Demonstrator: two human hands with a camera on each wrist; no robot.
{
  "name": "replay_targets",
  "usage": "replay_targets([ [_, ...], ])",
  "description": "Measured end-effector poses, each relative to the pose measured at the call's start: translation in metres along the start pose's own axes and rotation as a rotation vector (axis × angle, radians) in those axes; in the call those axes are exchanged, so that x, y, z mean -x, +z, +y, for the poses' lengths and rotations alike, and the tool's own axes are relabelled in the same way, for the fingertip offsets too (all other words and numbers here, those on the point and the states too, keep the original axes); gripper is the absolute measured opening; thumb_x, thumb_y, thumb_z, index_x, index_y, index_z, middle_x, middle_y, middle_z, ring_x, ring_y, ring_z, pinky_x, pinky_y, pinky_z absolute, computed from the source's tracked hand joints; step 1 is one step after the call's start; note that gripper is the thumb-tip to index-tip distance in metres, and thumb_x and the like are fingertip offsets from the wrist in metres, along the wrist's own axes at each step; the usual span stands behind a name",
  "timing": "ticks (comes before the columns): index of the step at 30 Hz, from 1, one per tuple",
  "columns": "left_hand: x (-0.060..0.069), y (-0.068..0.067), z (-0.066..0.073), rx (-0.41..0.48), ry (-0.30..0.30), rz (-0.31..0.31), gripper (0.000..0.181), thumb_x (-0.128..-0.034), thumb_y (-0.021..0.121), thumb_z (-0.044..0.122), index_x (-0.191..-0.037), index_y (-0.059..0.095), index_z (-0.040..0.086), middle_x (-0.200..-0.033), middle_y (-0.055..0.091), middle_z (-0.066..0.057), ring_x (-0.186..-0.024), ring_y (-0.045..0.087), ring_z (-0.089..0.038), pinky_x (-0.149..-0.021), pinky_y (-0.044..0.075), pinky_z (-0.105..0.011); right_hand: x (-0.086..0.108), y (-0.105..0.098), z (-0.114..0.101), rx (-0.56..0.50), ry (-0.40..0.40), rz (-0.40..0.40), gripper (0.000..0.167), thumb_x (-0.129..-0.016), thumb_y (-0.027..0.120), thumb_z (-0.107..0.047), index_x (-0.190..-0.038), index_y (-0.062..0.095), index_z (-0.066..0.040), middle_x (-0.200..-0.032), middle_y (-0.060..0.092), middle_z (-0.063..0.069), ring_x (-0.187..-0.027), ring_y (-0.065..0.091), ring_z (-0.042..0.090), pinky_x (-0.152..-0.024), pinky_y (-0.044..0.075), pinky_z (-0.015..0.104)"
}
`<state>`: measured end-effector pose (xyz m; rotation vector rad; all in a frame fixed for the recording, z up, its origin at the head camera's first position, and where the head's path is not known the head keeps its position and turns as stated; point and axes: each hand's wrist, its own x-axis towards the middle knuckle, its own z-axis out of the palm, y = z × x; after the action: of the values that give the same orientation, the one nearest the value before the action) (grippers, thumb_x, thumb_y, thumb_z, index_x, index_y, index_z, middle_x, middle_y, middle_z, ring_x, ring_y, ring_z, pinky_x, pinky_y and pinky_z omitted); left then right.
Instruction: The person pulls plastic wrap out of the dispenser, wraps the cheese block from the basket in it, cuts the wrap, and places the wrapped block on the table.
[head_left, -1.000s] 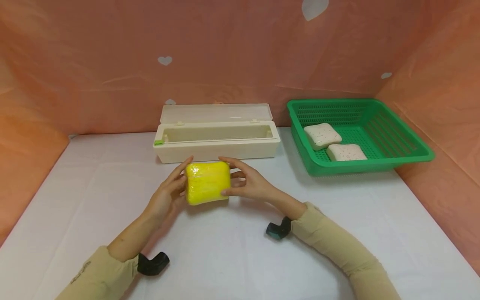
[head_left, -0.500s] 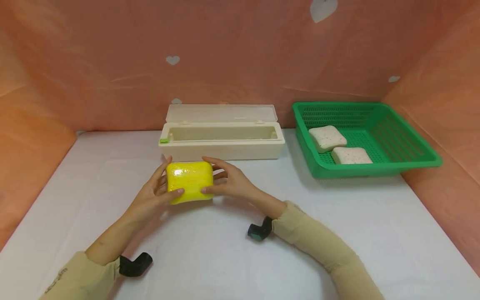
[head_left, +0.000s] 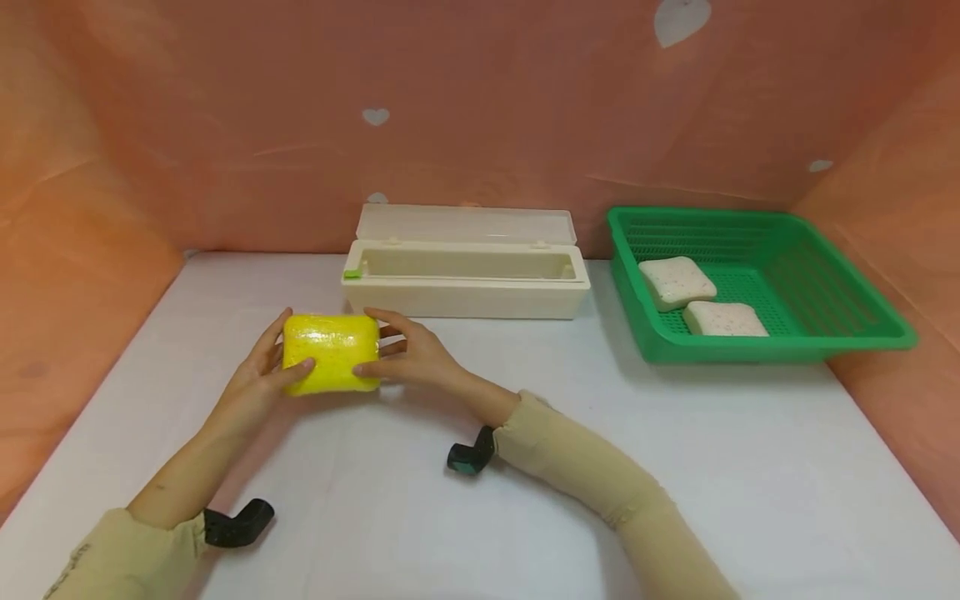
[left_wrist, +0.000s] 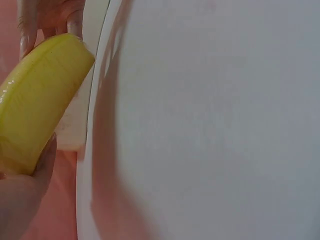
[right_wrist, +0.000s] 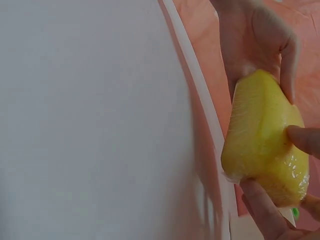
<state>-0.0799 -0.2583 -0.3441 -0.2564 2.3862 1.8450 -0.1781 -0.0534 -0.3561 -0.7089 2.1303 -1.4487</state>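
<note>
A yellow sponge (head_left: 332,354), wrapped tightly in glossy clear film, is held up over the white table, left of centre. My left hand (head_left: 258,375) grips its left end, thumb on the near face and fingers behind. Its right end is pinched by my right hand (head_left: 416,357), with the thumb low on the face and a finger at the top corner. The left wrist view shows the sponge (left_wrist: 42,100) tilted between both hands, apart from the table. Wrinkled film covers the sponge (right_wrist: 262,135) in the right wrist view.
A long cream box (head_left: 465,296), likely a film dispenser, stands at the back with its lid (head_left: 465,223) raised and a green slider (head_left: 352,274) at its left. To its right, a green basket (head_left: 780,352) holds two speckled white sponges (head_left: 677,282).
Both hands have carried the wrapped sponge leftward, away from in front of the cream box. My left thumb has come onto its near face. The head view has shifted slightly left.
</note>
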Motion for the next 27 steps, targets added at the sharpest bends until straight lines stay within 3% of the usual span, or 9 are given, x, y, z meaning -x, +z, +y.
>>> replay_targets([
  [3, 0.003, -0.011, -0.005, -0.016, 0.006, 0.035, 0.077, -0.098, 0.052, 0.028, -0.155, 0.0, 0.03, -0.154, 0.018, -0.026, -0.107, 0.042, 0.002, -0.081, 0.039, -0.007, -0.009, 0.012, -0.003, -0.018, -0.001, -0.006, 0.077, -0.078, 0.079, -0.019, -0.145, 0.042, -0.02, -0.131, 0.055, 0.013, -0.106, 0.065, 0.022, -0.081, 0.053, 0.022],
  [10, 0.005, -0.033, -0.012, -0.103, -0.025, 0.116, 0.074, -0.099, 0.049, 0.035, -0.155, 0.0, 0.029, -0.157, 0.014, -0.026, -0.127, 0.04, -0.025, -0.077, 0.038, -0.005, -0.026, 0.035, -0.011, -0.025, -0.014, -0.005, 0.075, -0.079, 0.077, -0.019, -0.146, 0.042, -0.019, -0.127, 0.058, 0.014, -0.107, 0.065, 0.021, -0.08, 0.052, 0.019],
  [13, 0.005, -0.042, -0.015, -0.129, -0.027, 0.157, 0.073, -0.099, 0.048, 0.037, -0.155, 0.002, 0.028, -0.156, 0.016, -0.027, -0.115, 0.046, -0.012, -0.076, 0.038, -0.007, -0.033, 0.043, -0.017, -0.017, -0.011, 0.006, 0.074, -0.079, 0.077, -0.02, -0.145, 0.043, -0.02, -0.127, 0.059, 0.013, -0.107, 0.064, 0.02, -0.08, 0.051, 0.019],
  [16, 0.006, -0.051, -0.018, -0.116, -0.03, 0.197, 0.071, -0.0991, 0.048, 0.038, -0.155, 0.004, 0.028, -0.155, 0.018, -0.028, -0.099, 0.042, 0.007, -0.075, 0.038, -0.008, -0.04, 0.053, -0.022, -0.012, -0.016, 0.004, 0.074, -0.079, 0.077, -0.02, -0.145, 0.043, -0.02, -0.127, 0.06, 0.013, -0.107, 0.063, 0.018, -0.08, 0.05, 0.018],
  [21, 0.01, -0.065, -0.025, -0.077, -0.06, 0.268, 0.067, -0.0993, 0.046, 0.038, -0.154, 0.009, 0.032, -0.155, 0.018, -0.027, -0.095, 0.041, 0.01, -0.074, 0.038, -0.007, -0.052, 0.072, -0.029, -0.017, -0.012, -0.007, 0.074, -0.079, 0.077, -0.019, -0.144, 0.043, -0.019, -0.126, 0.061, 0.013, -0.106, 0.063, 0.016, -0.077, 0.049, 0.015],
  [24, 0.011, -0.073, -0.028, -0.084, -0.087, 0.308, 0.065, -0.0991, 0.045, 0.04, -0.154, 0.011, 0.033, -0.157, 0.018, -0.023, -0.106, 0.044, 0.001, -0.077, 0.037, -0.009, -0.059, 0.083, -0.032, -0.005, -0.006, -0.002, 0.073, -0.079, 0.077, -0.019, -0.144, 0.044, -0.018, -0.125, 0.061, 0.013, -0.105, 0.063, 0.016, -0.076, 0.048, 0.014],
  [27, 0.012, -0.079, -0.031, -0.094, -0.104, 0.329, 0.065, -0.0996, 0.043, 0.041, -0.154, 0.01, 0.029, -0.16, 0.011, -0.017, -0.136, 0.033, -0.017, -0.105, 0.036, -0.022, -0.067, 0.095, -0.034, 0.011, 0.008, 0.009, 0.072, -0.079, 0.077, -0.02, -0.143, 0.045, -0.019, -0.123, 0.062, 0.011, -0.104, 0.063, 0.014, -0.075, 0.046, 0.014],
])
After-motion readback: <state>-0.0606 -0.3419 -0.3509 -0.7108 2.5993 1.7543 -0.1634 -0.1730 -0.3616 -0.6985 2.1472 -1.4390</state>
